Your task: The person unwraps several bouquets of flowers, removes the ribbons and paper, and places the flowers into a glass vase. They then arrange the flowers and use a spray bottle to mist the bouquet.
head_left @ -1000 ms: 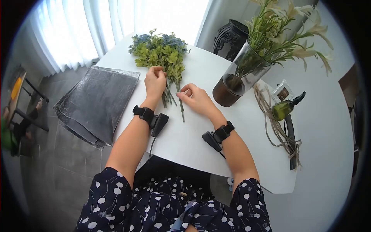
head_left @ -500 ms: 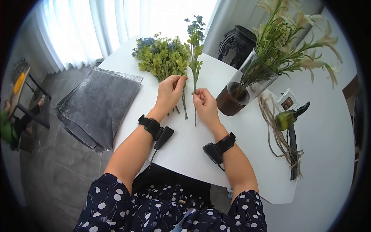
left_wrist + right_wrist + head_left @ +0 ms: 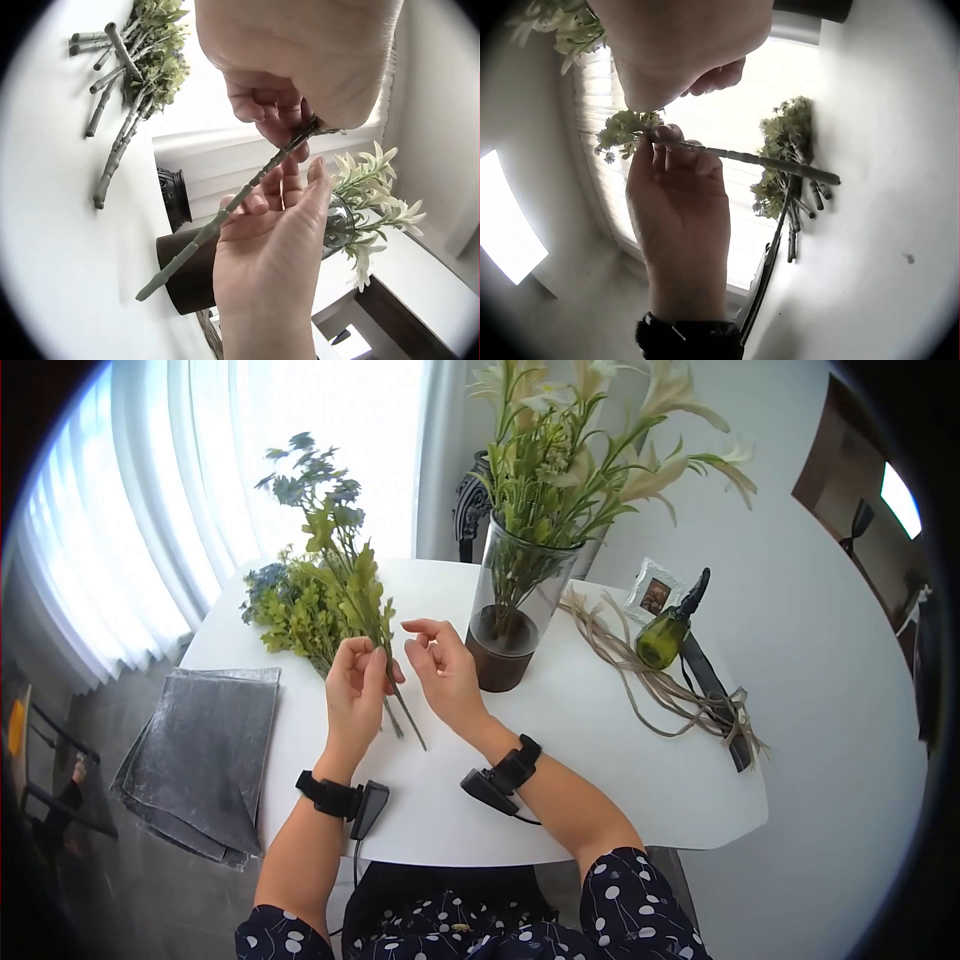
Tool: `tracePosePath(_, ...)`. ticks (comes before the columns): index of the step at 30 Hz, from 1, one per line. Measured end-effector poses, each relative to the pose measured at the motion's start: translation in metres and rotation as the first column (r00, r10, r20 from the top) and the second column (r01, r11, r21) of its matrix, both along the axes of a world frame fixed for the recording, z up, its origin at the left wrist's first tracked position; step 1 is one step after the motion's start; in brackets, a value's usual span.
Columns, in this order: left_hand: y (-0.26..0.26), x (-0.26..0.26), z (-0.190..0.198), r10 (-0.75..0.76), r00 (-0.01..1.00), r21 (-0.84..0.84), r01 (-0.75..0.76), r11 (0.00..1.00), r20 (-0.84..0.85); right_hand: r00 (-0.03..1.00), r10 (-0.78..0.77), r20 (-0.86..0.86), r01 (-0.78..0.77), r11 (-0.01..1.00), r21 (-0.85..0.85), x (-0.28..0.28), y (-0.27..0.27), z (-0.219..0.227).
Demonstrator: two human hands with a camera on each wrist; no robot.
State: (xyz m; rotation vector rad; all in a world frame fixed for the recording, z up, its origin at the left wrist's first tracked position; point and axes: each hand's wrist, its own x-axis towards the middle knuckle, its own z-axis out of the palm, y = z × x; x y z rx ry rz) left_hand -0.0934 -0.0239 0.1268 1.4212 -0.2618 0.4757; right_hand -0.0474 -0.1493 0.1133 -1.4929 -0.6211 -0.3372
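Observation:
My left hand (image 3: pixel 357 685) pinches a leafy sprig of blue artificial flowers (image 3: pixel 322 525) by its stem, thumb against the fingers. The sprig tilts up and left, and its bare green stem (image 3: pixel 202 236) slants down below the hand in the left wrist view. My right hand (image 3: pixel 445 675) is beside the stem to the right, fingers loosely bent and holding nothing. Behind the left hand, a bunch of similar blue sprigs (image 3: pixel 285 605) lies on the white table (image 3: pixel 440 810). Its jointed stem ends (image 3: pixel 793 240) show in the right wrist view.
A glass vase with a brown base (image 3: pixel 503 660) holds white lilies (image 3: pixel 560 440) behind my right hand. To the right lie beige cords (image 3: pixel 640 685), a green spray bottle (image 3: pixel 660 645), a small silvery packet (image 3: pixel 655 595) and a dark strip (image 3: pixel 718 705). Dark sheets (image 3: pixel 200 755) overhang the left edge.
The right hand lifted one sprig out of the bunch, and the left hand took its stem. Now the right hand has let go. The head view has turned to the right.

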Motion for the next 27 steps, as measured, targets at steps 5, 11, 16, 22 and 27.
tracePosePath(5, -0.019, -0.016, -0.001, -0.073, 0.989, 0.185, 0.048, 0.982, 0.132, 0.990, 0.126, 0.069, -0.118, 0.986, -0.119, -0.025, -0.014, 0.057)
tracePosePath(11, -0.021, -0.011, 0.016, -0.098, 0.967, 0.225, 0.044, 0.973, 0.235, 0.971, 0.214, 0.106, -0.171, 0.933, -0.317, -0.034, -0.049, 0.095)
tracePosePath(16, -0.036, 0.021, 0.076, 0.017, 0.934, 0.202, -0.095, 0.975, 0.356, 0.996, 0.063, 0.065, -0.021, 0.858, -0.513, -0.059, -0.093, 0.141)
tracePosePath(22, -0.079, 0.076, 0.148, 0.109, 0.872, 0.444, -0.347, 0.826, 0.477, 0.977, -0.086, 0.196, 0.132, 0.963, -0.236, -0.067, -0.135, 0.141)
tracePosePath(27, -0.114, 0.116, 0.152, 0.118, 0.699, 0.542, -0.639, 0.545, 0.705, 0.969, -0.158, 0.188, 0.225, 0.876, -0.427, -0.076, -0.142, 0.154)
